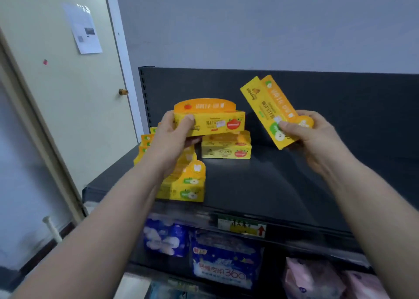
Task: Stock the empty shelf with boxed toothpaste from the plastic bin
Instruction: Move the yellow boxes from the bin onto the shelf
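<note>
Head view:
- In the left hand [174,135], centre of the frame: a level toothpaste box [215,121], yellow with an orange arched header, long side across, held above the shelf [272,185]; thumb on the front face, fingers curled round the left end and underneath
- In the right hand [310,135], right of centre: a tilted toothpaste box [269,108], its top end leaning to the upper left, well apart from the level one; thumb pressed on the lower front, fingers wrapped behind
- On the dark shelf, just below the level box: a middle stack [226,149] of the same yellow boxes, lying flat against the back panel
- Nearer the front edge, under the left forearm: a front stack [183,185], green fruit prints facing out
- Left of the left wrist, partly hidden: more yellow boxes [145,144]; count unclear
- On the shelf's front rail: a blurred price tag [241,227] with a red arrow
- One level down, bottom of the frame: blue packs [222,262] and pink packs [317,280]
- Upper left: a cream door [56,94] with a brass knob [123,92] and a taped paper sheet [84,28]
</note>
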The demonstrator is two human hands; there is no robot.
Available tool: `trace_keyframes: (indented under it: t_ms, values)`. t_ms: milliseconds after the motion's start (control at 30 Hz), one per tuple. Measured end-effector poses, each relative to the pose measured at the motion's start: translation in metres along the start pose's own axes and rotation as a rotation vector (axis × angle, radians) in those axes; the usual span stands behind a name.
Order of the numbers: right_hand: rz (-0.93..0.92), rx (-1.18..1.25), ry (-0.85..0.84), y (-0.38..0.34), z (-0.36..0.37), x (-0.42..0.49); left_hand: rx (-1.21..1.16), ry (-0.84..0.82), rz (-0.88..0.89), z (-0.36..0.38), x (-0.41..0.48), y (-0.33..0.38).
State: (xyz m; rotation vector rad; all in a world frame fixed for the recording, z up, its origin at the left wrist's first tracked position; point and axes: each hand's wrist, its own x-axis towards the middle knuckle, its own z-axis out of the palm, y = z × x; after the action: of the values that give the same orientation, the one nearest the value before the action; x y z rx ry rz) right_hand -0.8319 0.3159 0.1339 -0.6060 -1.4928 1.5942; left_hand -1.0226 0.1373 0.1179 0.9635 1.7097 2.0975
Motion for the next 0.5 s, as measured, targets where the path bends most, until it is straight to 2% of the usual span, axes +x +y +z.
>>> trace_keyframes:
  t_ms: [100,233,367,500]
  values:
    - [0.028,-0.091,0.013,0.013,0.007,0.002,-0.069,0.068,-0.053,-0.028,0.008,0.001]
    - [0.035,-0.238,-0.135,0.029,0.033,0.003,-0.104,0.284,-0.031,-0.067,0.012,-0.002]
    - [-0.038,-0.478,-0.322,0.037,0.086,0.013,-0.064,0.431,0.042,-0.105,0.010,-0.006]
    - [-0.186,-0.613,-0.406,0.039,0.140,0.035,-0.096,0.523,0.115,-0.136,0.006,-0.006]
